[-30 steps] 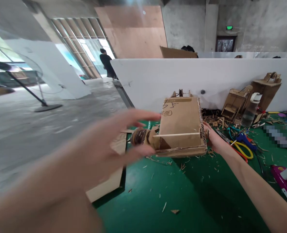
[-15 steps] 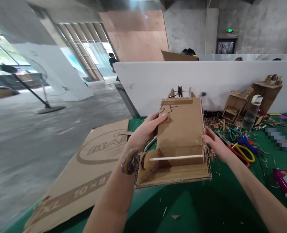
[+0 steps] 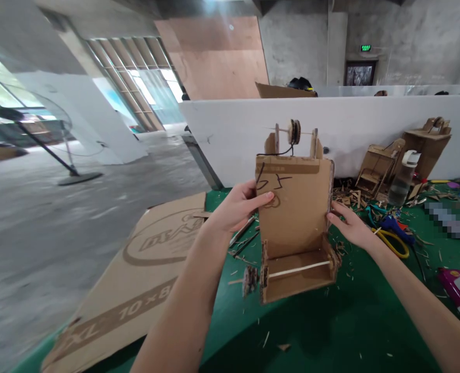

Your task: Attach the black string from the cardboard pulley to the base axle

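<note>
A cardboard model [image 3: 295,212] is held up between my hands, its tall panel facing me with dark pen marks on it. Along its left edge my left hand [image 3: 243,204] grips, thumb on the front face and fingers behind. My right hand [image 3: 350,223] presses the right edge, fingers partly hidden behind. At the top, a cardboard pulley [image 3: 294,132] sits on a thin stick between two uprights, with a black cord below it. A white stick [image 3: 300,269] crosses the open box at the bottom, and a corrugated cardboard wheel [image 3: 250,281] sits at its left side.
A large printed cardboard sheet [image 3: 148,259] lies at left. Scissors [image 3: 393,243], a water bottle [image 3: 403,178], cardboard scraps [image 3: 356,199] and two other cardboard models [image 3: 379,166] are at right. A purple device [image 3: 457,295] lies at the right edge. A white partition [image 3: 222,134] stands behind.
The cardboard model has been tilted more upright and turned slightly. Its top pulley now shows face-on above the panel, and its lower box has shifted right. Both hands still hold its sides.
</note>
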The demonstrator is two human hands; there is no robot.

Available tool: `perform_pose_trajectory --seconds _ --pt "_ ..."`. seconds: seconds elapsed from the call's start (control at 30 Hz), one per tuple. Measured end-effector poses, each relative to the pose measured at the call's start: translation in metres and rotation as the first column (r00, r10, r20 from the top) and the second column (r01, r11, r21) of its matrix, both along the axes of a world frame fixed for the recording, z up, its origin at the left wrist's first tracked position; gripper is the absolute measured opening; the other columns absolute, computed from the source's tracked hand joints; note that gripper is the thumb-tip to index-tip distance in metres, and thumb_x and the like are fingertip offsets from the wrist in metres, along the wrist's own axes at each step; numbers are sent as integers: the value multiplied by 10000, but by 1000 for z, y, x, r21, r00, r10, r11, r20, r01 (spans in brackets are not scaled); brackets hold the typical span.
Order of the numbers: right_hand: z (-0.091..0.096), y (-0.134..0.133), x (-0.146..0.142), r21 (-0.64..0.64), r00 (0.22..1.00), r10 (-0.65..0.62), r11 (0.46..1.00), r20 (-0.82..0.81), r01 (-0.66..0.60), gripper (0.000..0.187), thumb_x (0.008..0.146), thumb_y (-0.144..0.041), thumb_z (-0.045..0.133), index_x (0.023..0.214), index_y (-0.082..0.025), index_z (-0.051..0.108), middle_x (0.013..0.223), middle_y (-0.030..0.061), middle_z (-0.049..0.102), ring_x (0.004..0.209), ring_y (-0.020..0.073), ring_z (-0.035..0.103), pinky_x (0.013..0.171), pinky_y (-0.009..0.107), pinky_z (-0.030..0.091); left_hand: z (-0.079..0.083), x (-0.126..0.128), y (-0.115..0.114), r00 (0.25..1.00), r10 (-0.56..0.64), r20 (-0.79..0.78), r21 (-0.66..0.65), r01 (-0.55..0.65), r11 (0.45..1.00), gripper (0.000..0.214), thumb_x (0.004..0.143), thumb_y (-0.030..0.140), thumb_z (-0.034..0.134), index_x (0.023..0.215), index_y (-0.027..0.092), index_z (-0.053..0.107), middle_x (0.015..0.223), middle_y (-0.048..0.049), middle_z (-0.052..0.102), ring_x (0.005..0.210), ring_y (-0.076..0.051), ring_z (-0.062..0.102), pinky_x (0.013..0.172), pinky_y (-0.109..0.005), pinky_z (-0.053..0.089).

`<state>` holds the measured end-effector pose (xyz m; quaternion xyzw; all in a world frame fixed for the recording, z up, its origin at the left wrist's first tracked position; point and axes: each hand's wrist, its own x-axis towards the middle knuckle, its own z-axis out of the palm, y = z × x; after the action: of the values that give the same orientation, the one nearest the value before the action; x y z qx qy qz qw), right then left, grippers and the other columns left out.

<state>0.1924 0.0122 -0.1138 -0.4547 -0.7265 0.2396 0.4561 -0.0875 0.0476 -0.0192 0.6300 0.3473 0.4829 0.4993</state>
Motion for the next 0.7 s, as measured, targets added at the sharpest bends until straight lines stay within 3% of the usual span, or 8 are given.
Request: perform_pose_trajectory --seconds 0.13,0.2,0.27,0.33,0.47,0.57,0.7 --pt "2 16 8 74 997 1 997 83 -7 414 934 -414 449 1274 -215 575 1291 110 580 1198 223 533 1013 426 441 -8 11 1 994 20 -106 110 -8 994 436 664 408 798 998 146 700 956 -87 740 916 -245 683 830 -367 567" --pt "13 19 10 124 996 -80 990 50 73 435 924 -404 465 1308 -210 527 1264 125 568 1147 228 555 928 417 496 -12 18 1 992 35 -119 131 -19 991 452 683 432 777 1013 136 691 977 -97 736 933 -253 677 842 -384 561" --pt "32 14 8 231 971 -240 944 -15 237 509 909 -395 495 1382 -218 430 1296 149 503 1100 233 564 849 404 531 -16 25 1 993 57 -102 154 -40 987 469 691 457 759 1022 133 687 975 -97 734 942 -259 671 836 -385 558" --pt "55 3 2 386 935 -355 860 -21 335 531 912 -347 490 1417 -230 374 1267 155 474 1059 237 559 817 403 539 -20 31 1 991 88 -97 188 -68 980 462 698 472 743 1009 135 689 960 -88 733 945 -259 666 822 -370 554" --pt "96 -20 -22 642 871 -472 712 137 284 462 931 -235 436 1391 -265 419 1129 123 496 1032 236 531 847 408 511 -30 40 4 991 105 -78 218 -85 972 401 727 455 722 967 136 680 927 -71 726 878 -232 666 776 -332 544" --pt "114 -19 -38 686 813 -500 705 298 182 449 941 -166 379 1373 -264 448 1091 108 525 948 209 543 772 352 496 -39 43 10 995 92 -34 234 -82 969 378 737 436 718 970 142 671 945 -65 721 868 -215 660 782 -319 534" --pt "128 4 -52 724 673 -595 678 439 127 406 944 -129 346 1308 -205 510 1051 110 595 987 241 533 818 377 419 -46 42 18 995 96 -19 261 -88 961 404 739 447 709 1007 148 665 982 -63 715 887 -214 653 796 -317 526"
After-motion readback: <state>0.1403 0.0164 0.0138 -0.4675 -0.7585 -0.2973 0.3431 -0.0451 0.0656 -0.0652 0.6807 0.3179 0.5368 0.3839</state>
